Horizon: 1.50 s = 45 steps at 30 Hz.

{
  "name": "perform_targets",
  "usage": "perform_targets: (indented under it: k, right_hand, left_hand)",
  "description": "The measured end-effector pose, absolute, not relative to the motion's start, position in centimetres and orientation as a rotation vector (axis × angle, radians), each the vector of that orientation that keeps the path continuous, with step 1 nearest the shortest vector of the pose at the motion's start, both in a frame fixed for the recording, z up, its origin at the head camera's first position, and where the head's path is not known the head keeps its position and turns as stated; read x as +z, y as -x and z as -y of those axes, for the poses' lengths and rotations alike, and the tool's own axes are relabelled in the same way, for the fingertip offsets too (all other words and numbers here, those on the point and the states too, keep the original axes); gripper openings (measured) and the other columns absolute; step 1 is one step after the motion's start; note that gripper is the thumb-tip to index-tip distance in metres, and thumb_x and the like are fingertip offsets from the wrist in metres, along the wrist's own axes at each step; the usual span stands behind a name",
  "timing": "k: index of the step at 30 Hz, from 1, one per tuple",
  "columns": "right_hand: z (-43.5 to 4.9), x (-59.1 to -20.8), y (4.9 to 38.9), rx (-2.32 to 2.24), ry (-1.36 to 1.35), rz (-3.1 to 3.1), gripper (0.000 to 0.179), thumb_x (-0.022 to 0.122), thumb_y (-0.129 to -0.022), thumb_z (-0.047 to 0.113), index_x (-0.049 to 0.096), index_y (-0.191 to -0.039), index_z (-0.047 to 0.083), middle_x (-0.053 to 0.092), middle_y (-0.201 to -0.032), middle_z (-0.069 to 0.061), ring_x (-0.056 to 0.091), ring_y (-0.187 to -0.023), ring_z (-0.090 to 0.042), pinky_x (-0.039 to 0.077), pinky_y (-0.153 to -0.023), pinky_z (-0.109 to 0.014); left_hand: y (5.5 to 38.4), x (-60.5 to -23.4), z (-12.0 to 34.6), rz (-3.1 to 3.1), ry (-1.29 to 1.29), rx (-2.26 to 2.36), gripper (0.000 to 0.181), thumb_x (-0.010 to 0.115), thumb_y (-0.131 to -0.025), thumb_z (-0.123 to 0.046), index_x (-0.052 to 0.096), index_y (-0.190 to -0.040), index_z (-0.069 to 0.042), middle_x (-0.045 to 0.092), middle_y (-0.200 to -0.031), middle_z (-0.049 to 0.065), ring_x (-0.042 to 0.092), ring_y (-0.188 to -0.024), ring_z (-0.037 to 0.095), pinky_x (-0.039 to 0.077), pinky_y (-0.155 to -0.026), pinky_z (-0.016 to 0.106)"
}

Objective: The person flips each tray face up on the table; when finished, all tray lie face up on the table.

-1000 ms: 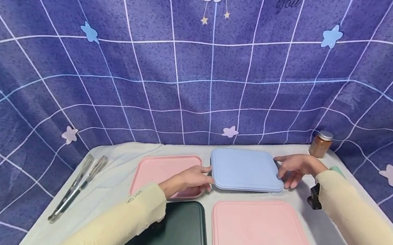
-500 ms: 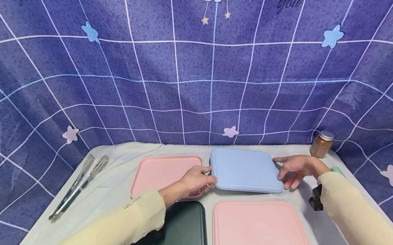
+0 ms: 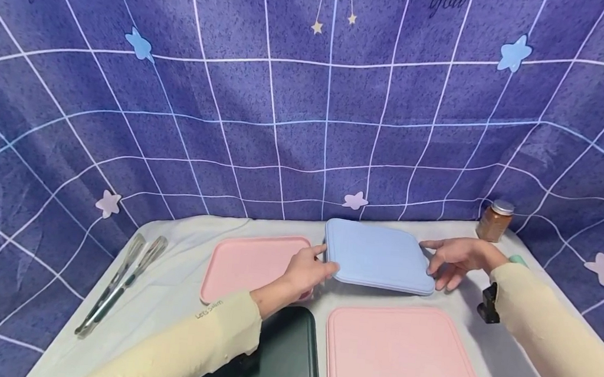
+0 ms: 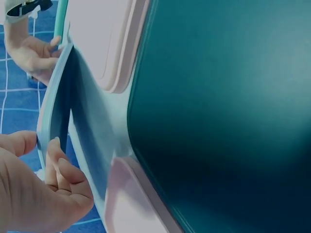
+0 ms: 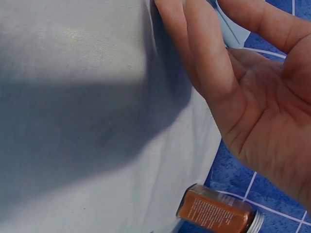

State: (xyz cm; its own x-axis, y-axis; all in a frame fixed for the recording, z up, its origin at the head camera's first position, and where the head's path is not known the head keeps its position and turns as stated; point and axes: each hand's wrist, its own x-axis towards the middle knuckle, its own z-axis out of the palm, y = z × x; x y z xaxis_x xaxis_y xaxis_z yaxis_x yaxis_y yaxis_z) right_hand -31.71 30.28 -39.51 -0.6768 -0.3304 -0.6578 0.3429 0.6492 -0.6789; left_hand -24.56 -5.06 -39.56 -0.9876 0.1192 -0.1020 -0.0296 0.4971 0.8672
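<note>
A light blue rectangular tray (image 3: pixel 382 255) is tilted at the back of the table, its left side raised and its right side lower. My left hand (image 3: pixel 303 271) pinches the left edge; in the left wrist view, the thumb of that hand (image 4: pixel 41 187) lies on the outer face and fingertips reach the underside. At the opposite edge, my right hand (image 3: pixel 456 261) grips the tray between thumb and fingers. The right wrist view shows this hand (image 5: pixel 257 92) palm in sight, with a bit of the blue tray (image 5: pixel 231 24) behind the fingers.
A pink rimmed tray (image 3: pixel 248 264) lies left, a dark green one (image 3: pixel 289 353) in front, and another pink one (image 3: pixel 405 359) front right. Metal tongs (image 3: pixel 118 286) lie along the left side. A brown-filled jar (image 3: pixel 494 221) stands back right near the purple grid cloth (image 3: pixel 298 105).
My left hand has risen a little, lifting the left side of the blue tray, which was nearly level before. The right hand stays in place.
</note>
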Motion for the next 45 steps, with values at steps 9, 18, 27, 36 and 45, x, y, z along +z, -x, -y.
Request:
perform_targets:
  k: [9,18,27,36,45]
  right_hand:
    - [-30.4,-39.7,31.8,-1.077,-0.007,-2.033,0.105,0.064,-0.086,0.009,-0.009,-0.160,0.011,0.067,-0.090,-0.015,0.073,-0.069,-0.019,0.061,-0.062,-0.035]
    - [-29.8,-39.4,31.6,-1.034,-0.006,-2.053,0.105,0.064,-0.084,0.009,-0.010,-0.160,0.008,0.063,-0.099,-0.019,0.073,-0.071,-0.022,0.060,-0.062,-0.035]
    - [-29.8,-39.5,31.7,-1.029,0.000,-2.049,0.103,0.062,-0.085,0.010,-0.008,-0.160,0.008,0.062,-0.096,-0.016,0.074,-0.072,-0.024,0.060,-0.062,-0.036]
    - [-30.2,-39.2,31.5,-1.026,-0.016,-2.060,0.101,0.062,-0.086,0.010,-0.007,-0.160,0.007,0.063,-0.097,-0.016,0.073,-0.071,-0.022,0.061,-0.063,-0.036]
    - [-29.9,-37.7,31.1,-0.908,0.006,-2.172,0.096,0.064,-0.089,0.018,0.000,-0.159,0.003,0.063,-0.095,-0.015,0.070,-0.071,-0.022,0.060,-0.062,-0.036]
  left_hand:
    - [24.4,-38.4,4.2,-2.560,-0.078,1.542,0.081,0.073,-0.080,-0.020,0.041,-0.153,-0.005,0.063,-0.066,0.002,0.054,-0.059,0.013,0.040,-0.051,0.023]
    - [24.3,-37.7,3.7,-2.561,-0.058,1.536,0.086,0.074,-0.079,-0.021,0.036,-0.155,-0.004,0.051,-0.075,0.000,0.046,-0.063,0.012,0.038,-0.052,0.024]
    - [24.2,-37.3,3.6,-2.580,-0.068,1.518,0.088,0.073,-0.079,-0.019,0.033,-0.155,-0.001,0.047,-0.068,-0.003,0.040,-0.055,0.010,0.035,-0.047,0.023]
    - [24.5,-36.8,2.8,-2.552,-0.089,1.552,0.087,0.071,-0.081,-0.016,0.030,-0.157,-0.002,0.047,-0.062,-0.005,0.038,-0.046,0.008,0.034,-0.043,0.022]
    - [24.2,-36.0,2.6,-2.629,-0.119,1.507,0.082,0.071,-0.081,-0.019,0.037,-0.154,-0.005,0.053,-0.069,-0.002,0.045,-0.050,0.011,0.040,-0.049,0.024]
